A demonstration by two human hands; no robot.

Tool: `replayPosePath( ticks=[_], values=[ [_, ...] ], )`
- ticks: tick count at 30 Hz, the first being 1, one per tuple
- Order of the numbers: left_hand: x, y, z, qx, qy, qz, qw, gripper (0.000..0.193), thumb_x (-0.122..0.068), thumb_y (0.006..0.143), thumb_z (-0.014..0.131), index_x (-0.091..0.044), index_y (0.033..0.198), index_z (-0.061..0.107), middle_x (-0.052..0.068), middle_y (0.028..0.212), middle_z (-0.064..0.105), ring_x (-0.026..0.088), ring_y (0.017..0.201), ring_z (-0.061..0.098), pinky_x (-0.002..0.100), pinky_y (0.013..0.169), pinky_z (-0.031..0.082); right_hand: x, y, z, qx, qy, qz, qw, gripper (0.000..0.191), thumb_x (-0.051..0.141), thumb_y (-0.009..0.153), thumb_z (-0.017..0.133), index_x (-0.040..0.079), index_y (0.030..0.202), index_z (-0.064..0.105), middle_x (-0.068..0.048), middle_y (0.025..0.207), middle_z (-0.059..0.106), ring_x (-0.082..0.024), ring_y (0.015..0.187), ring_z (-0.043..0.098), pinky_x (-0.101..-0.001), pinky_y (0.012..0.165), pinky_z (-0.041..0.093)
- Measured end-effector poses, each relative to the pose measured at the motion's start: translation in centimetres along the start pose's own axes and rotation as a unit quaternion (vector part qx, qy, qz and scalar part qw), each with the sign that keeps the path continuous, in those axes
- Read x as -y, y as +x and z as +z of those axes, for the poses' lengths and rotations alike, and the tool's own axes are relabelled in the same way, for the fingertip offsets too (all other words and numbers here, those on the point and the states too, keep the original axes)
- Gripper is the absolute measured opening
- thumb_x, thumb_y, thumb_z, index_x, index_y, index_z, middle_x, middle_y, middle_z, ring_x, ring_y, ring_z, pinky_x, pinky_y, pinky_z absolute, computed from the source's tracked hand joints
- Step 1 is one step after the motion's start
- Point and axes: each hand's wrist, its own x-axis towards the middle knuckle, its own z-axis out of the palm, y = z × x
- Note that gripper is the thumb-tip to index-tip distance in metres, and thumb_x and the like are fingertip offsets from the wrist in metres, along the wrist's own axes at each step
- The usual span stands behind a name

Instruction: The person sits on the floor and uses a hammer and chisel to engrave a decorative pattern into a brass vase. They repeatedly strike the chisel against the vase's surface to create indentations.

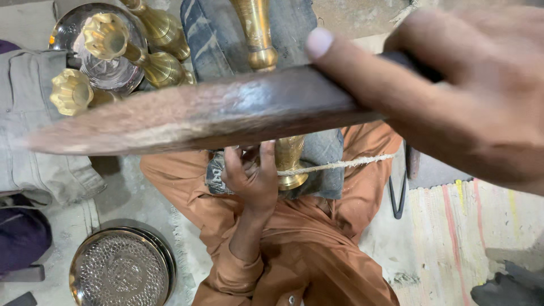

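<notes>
Right hand (470,96) clenched on dark handle of long flat brown wooden bar (192,116), forefinger extended along its top, left hand (252,175) below bar, fingers curled around tall golden brass vase (289,161), pale twisted cord (340,165) wrapped round vase base, fluted brass vases (107,37) above bar, embossed round metal tray (122,269) below bar at left.

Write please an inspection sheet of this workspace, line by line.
Surface: grey concrete floor, with a striped woven mat at the right.
Job's things: long dark wooden tool; golden brass vase wrapped by a pale twisted cord.
Clutter: more fluted brass vases; round embossed metal tray.
Hands: right hand grips the tool; left hand steadies the vase, fingers on it.
Cables: nothing seen.
Surroundings: grey trouser leg of another person.
</notes>
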Motion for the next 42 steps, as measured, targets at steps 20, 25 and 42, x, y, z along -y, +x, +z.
replayPosePath(
  ticks=[20, 25, 42],
  values=[
    [-2.6, 4.1, -1.0, 0.143, 0.010, 0.004, 0.990, 0.024, -0.002, 0.093, 0.083, 0.005, 0.108, 0.065, 0.007, 0.087, 0.069, 0.010, 0.072, 0.063, 0.025, 0.068, 0.052, 0.1, -1.9, 4.3, -0.014, 0.216, 0.188, 0.958, 0.070, 0.008, 0.080, 0.080, 0.008, 0.148, 0.060, -0.012, 0.088, 0.069, -0.025, 0.067, 0.065, -0.0363, 0.056, 0.051],
    [-2.7, 5.0, -1.1, 0.191, 0.012, 0.043, 0.980, 0.020, 0.000, 0.092, 0.083, 0.005, 0.100, 0.065, 0.011, 0.090, 0.069, 0.014, 0.073, 0.066, 0.028, 0.068, 0.053, 0.2, -3.6, 5.0, 0.053, 0.146, 0.167, 0.974, 0.077, 0.014, 0.081, 0.083, 0.018, 0.153, 0.058, -0.006, 0.087, 0.067, -0.024, 0.072, 0.067, -0.0387, 0.065, 0.053],
    [-3.4, 5.0, -1.1, 0.218, 0.026, 0.068, 0.973, 0.019, 0.001, 0.093, 0.080, 0.005, 0.106, 0.067, 0.012, 0.099, 0.073, 0.020, 0.084, 0.072, 0.031, 0.075, 0.057, 2.3, -6.8, 6.7, 0.002, 0.269, 0.246, 0.931, 0.075, 0.010, 0.080, 0.083, 0.004, 0.149, 0.054, -0.017, 0.089, 0.066, -0.034, 0.072, 0.067, -0.0432, 0.062, 0.054]
  ],
)
